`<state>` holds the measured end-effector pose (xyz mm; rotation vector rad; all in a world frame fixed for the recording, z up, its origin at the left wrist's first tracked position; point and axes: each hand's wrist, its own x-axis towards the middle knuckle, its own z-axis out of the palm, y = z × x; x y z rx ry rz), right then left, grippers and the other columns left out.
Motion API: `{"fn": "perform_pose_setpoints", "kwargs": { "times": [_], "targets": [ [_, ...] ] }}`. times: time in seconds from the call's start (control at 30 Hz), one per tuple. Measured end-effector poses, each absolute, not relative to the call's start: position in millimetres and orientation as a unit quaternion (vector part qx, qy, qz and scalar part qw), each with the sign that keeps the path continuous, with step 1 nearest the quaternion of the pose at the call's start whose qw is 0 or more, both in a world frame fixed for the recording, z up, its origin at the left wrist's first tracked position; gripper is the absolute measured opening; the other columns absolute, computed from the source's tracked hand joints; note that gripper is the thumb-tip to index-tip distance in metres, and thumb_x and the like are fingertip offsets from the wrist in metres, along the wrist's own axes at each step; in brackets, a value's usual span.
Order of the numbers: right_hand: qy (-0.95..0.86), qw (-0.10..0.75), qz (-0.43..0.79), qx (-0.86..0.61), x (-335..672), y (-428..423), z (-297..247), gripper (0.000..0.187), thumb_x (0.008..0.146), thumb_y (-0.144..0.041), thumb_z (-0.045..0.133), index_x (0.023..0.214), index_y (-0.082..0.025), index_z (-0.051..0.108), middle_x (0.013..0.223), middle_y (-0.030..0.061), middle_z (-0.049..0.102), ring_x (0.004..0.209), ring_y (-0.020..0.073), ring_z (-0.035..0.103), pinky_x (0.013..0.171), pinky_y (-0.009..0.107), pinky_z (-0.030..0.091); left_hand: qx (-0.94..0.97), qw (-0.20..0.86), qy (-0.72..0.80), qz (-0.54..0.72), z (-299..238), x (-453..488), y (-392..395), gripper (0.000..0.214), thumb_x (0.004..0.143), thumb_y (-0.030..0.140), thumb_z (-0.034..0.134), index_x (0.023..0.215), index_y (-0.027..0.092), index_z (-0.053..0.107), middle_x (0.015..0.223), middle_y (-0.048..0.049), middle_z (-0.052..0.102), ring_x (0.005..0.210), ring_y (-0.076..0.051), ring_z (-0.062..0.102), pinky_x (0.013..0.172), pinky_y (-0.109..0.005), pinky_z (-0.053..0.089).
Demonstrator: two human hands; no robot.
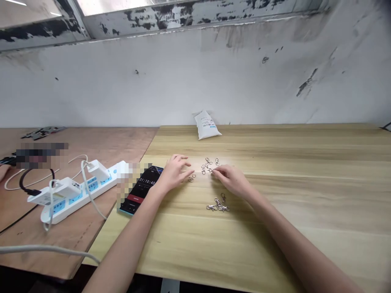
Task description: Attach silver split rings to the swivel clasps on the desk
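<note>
My left hand (pixel 174 170) rests on the light wooden table (pixel 275 211), its fingers bent down and touching small metal rings (pixel 192 178). My right hand (pixel 230 178) lies beside it, fingertips pinched together on a small metal clasp at the edge of a loose scatter of clasps and rings (pixel 209 164). Nearer to me, a small heap of joined lobster clasps (pixel 218 205) lies on the table between my forearms.
A phone (pixel 141 189) with a running timer lies left of my left hand. A white power strip (pixel 76 190) with plugged chargers and cables sits on the brown board at left. A white pouch (pixel 207 124) leans near the wall.
</note>
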<state>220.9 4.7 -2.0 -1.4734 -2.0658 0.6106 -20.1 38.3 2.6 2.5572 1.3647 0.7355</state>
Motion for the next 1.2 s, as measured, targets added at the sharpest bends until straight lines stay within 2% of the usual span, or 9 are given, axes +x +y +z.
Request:
{"fn": "perform_pose_setpoints", "kwargs": {
  "times": [0.17,0.23,0.37,0.5,0.6,0.7,0.93,1.1,1.2],
  "targets": [
    [-0.758,0.244,0.183,-0.577,236,9,1,0.037,0.094,-0.037,0.04,0.084,-0.019,0.071,0.082,0.0063,0.072,0.073,0.0183,0.06,0.064,0.026,0.036,0.858,0.113,0.454,0.211,-4,-16,37,0.01,0.083,0.031,0.069,0.082,0.022,0.073,0.115,-0.0067,0.066,0.113,-0.027,0.051,0.099,-0.047,0.04],
    [-0.771,0.206,0.199,-0.568,246,7,11,0.031,0.091,-0.034,0.044,0.085,-0.019,0.071,0.085,0.0062,0.072,0.074,0.018,0.061,0.063,0.026,0.036,0.849,0.131,0.463,0.22,-3,-13,37,0.008,0.083,0.026,0.068,0.081,0.022,0.074,0.112,-0.006,0.067,0.111,-0.026,0.052,0.097,-0.044,0.041],
    [-0.776,0.078,0.269,-0.565,265,-1,29,0.022,0.084,-0.033,0.053,0.078,-0.02,0.069,0.068,0.0022,0.068,0.06,0.015,0.056,0.054,0.025,0.033,0.833,0.167,0.473,0.233,-2,-12,38,0.004,0.08,0.022,0.069,0.078,0.02,0.071,0.104,-0.0046,0.07,0.104,-0.024,0.055,0.093,-0.041,0.041],
    [-0.756,0.032,0.222,-0.616,267,-5,35,0.018,0.078,-0.037,0.061,0.074,-0.02,0.067,0.072,0.0024,0.068,0.063,0.0161,0.057,0.053,0.026,0.031,0.817,0.177,0.483,0.261,3,-8,34,0.003,0.083,0.02,0.065,0.082,0.02,0.068,0.093,-0.0027,0.073,0.097,-0.023,0.058,0.091,-0.039,0.04],
    [-0.75,0.005,0.199,-0.631,259,-8,34,0.012,0.076,-0.029,0.061,0.07,-0.02,0.067,0.077,0.0033,0.07,0.067,0.0168,0.059,0.053,0.026,0.03,0.814,0.185,0.476,0.279,8,-4,30,0.006,0.085,0.022,0.063,0.084,0.021,0.068,0.09,-0.0021,0.073,0.093,-0.021,0.061,0.093,-0.039,0.038],
    [-0.752,0.004,0.193,-0.63,249,-10,34,0.009,0.071,-0.02,0.06,0.072,-0.02,0.069,0.082,0.0036,0.072,0.071,0.0166,0.061,0.055,0.025,0.031,0.81,0.202,0.464,0.295,11,-1,27,0.006,0.085,0.024,0.063,0.083,0.021,0.068,0.086,-0.0018,0.073,0.09,-0.021,0.063,0.091,-0.038,0.041],
    [-0.768,0.022,0.253,-0.588,242,-11,26,0.004,0.066,-0.02,0.062,0.064,-0.021,0.064,0.073,0.0011,0.07,0.061,0.014,0.056,0.054,0.025,0.031,0.788,0.263,0.443,0.337,8,0,25,0.01,0.082,0.019,0.065,0.089,0.021,0.072,0.092,-0.0032,0.073,0.093,-0.019,0.065,0.082,-0.031,0.051],
    [-0.794,0.082,0.17,-0.577,237,-6,16,0.011,0.074,-0.021,0.058,0.064,-0.021,0.06,0.069,0.0024,0.068,0.06,0.0155,0.054,0.054,0.027,0.027,0.775,0.295,0.444,0.34,5,0,25,0.007,0.081,0.023,0.067,0.084,0.02,0.072,0.092,-0.0048,0.073,0.093,-0.02,0.065,0.074,-0.029,0.054],
    [-0.802,0.137,0.15,-0.561,226,-5,10,0.013,0.082,-0.023,0.053,0.073,-0.021,0.062,0.074,0.003,0.069,0.065,0.0157,0.057,0.057,0.026,0.029,0.784,0.305,0.426,0.334,4,0,25,0.007,0.082,0.023,0.066,0.085,0.02,0.072,0.093,-0.0037,0.073,0.092,-0.019,0.066,0.079,-0.029,0.053]
  ]
}}
